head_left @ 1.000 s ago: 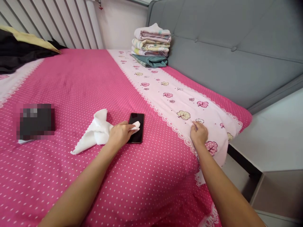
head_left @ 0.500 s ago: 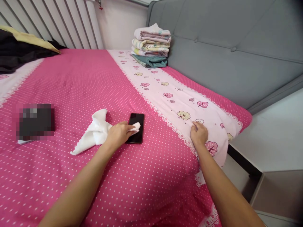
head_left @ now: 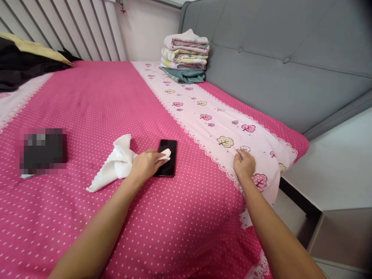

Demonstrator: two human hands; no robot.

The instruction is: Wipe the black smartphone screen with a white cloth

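A black phone [head_left: 169, 155] lies face up on the pink dotted bedsheet [head_left: 101, 108]. My left hand [head_left: 144, 166] is closed on a white cloth [head_left: 116, 162] and presses one corner of it onto the phone's screen. The rest of the cloth trails to the left over the sheet. My right hand [head_left: 244, 164] rests on the pale tree-print band [head_left: 212, 120] of the sheet near the bed's edge, knuckles bent and fingertips down, with nothing visible in it.
A stack of folded linens [head_left: 186, 54] sits at the far end against the grey padded headboard [head_left: 276, 66]. Dark clothing [head_left: 26, 66] lies at the far left. A blurred dark object [head_left: 43, 150] sits left of the cloth. The bed edge drops off at right.
My left hand with the cloth corner has shifted slightly left across the phone screen. The right hand has not moved.
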